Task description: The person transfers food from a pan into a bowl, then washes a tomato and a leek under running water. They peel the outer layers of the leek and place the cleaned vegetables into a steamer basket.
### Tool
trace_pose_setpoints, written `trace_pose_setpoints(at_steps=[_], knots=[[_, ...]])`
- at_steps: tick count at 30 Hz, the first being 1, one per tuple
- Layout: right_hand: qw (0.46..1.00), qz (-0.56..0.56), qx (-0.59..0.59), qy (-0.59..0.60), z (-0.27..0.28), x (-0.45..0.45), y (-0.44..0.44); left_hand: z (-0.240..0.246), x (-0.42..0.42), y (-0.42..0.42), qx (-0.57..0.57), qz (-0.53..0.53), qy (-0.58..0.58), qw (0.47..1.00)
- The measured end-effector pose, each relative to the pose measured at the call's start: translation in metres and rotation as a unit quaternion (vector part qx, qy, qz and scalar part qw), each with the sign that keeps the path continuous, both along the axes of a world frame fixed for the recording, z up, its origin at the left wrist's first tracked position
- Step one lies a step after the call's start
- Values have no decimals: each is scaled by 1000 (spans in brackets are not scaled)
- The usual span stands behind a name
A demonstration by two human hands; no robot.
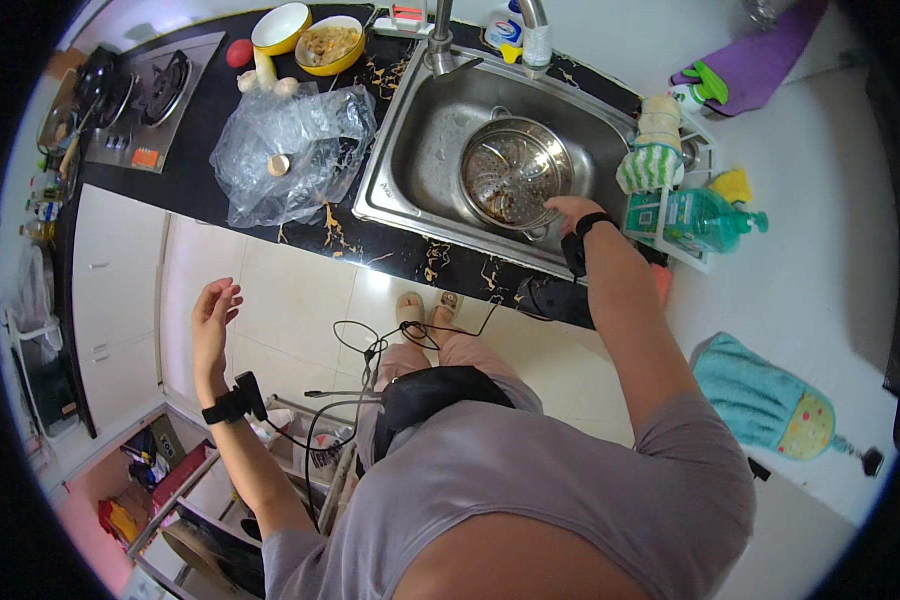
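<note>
A round stainless-steel steamer pot [516,171] with a perforated bottom and small loop handles sits in the steel sink [427,139]. Brown bits lie on its holes near the front. My right hand [576,213] is at the pot's right front rim, its fingertips over the edge; the picture does not settle whether they grip it. Away from the counter, my left hand [216,311] hangs over the floor at the left with loosely bent fingers and nothing in it. Both wrists wear black straps with small devices.
Left of the sink, clear plastic bags [292,150] cover part of the black counter [337,232]. Behind them are yellow bowls [345,66], one with food. A faucet [441,52] rises behind the sink; a white rack [682,247] holds a green soap bottle [709,219]. Black cables [371,352] dangle before me.
</note>
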State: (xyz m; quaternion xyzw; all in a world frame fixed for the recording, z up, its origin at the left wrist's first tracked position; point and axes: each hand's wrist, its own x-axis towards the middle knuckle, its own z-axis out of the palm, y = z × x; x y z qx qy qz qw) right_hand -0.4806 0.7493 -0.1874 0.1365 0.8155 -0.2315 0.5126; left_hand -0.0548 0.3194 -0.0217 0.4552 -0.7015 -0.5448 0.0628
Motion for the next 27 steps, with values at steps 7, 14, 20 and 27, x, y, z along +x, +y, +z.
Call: trace_pose_setpoints(at_steps=[7, 14, 20, 27], knots=[[965, -239, -81, -70, -57, -18, 12, -9, 2, 14, 38, 16, -15, 999], [958, -261, -100, -64, -87, -26, 19, -48, -97, 17, -125, -190, -8, 974], [977, -77, -72, 185, -5, -36, -8, -73, -159, 14, -429, -283, -96, 852], [935, -214, -195, 205, 98, 18, -6, -119, -193, -9, -544, -318, -92, 771]])
